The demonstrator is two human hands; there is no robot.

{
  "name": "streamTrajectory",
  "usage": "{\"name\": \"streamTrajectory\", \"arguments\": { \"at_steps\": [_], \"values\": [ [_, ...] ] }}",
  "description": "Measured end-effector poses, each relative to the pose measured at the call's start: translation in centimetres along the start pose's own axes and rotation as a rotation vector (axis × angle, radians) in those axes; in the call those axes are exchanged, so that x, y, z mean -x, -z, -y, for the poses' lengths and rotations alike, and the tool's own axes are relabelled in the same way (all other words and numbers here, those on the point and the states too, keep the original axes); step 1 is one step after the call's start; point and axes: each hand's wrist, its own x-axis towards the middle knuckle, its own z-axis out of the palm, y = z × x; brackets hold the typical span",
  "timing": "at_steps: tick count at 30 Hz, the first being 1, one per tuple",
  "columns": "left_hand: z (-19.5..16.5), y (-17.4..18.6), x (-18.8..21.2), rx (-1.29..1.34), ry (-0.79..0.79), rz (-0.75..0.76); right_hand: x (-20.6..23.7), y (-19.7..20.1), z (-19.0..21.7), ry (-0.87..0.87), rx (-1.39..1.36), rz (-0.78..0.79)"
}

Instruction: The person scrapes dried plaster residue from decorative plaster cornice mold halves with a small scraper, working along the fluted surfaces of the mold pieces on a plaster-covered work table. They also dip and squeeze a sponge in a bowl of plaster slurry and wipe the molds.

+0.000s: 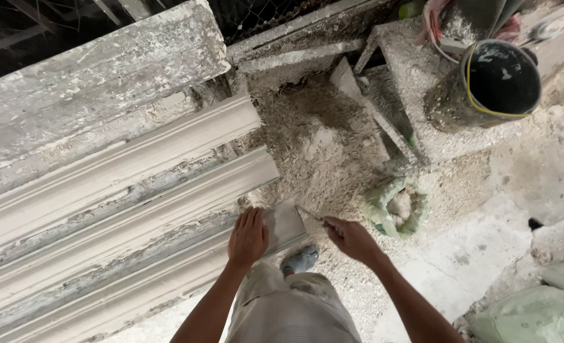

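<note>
At six o'clock, nearest the camera, the person's dusty trouser leg [291, 311] and one shoe [299, 258] show. Just above, the left hand [248, 236] lies flat with fingers spread, pressing on the near end of a long plaster moulding [167, 209] that runs off toward nine o'clock. The right hand [352, 239] is closed round a thin blade-like tool [310, 214] whose tip meets the moulding's cut end. The moulding looks stiff but brittle and chalky, likely heavy for its length, so it is best steadied on its broad flat back rather than by its thin edges. Toward one o'clock sit a green sack [396, 206] of debris, a heap of plaster scrapings [320, 140], then a dark bucket [495, 82]. The tool's exact kind is hard to make out, and the mouldings' far ends are cut off.
</note>
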Motion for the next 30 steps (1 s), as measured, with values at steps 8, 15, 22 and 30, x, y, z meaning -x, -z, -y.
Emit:
{"name": "streamTrajectory", "arguments": {
  "at_steps": [8,15,22,30],
  "values": [
    [0.3,-0.1,0.1,0.001,-0.001,0.006,0.3,-0.3,-0.3,-0.200,-0.168,-0.100],
    [0.7,-0.2,0.1,0.004,0.024,0.043,1.7,-2.9,-0.9,-0.358,-0.592,0.019],
    [0.7,-0.2,0.3,0.020,0.019,0.020,0.9,-5.1,-3.1,-0.106,-0.113,0.079],
    [0.7,0.1,0.2,0.005,0.002,0.003,2.9,-7.9,-5.5,-0.044,0.022,-0.023]
  ]
}}
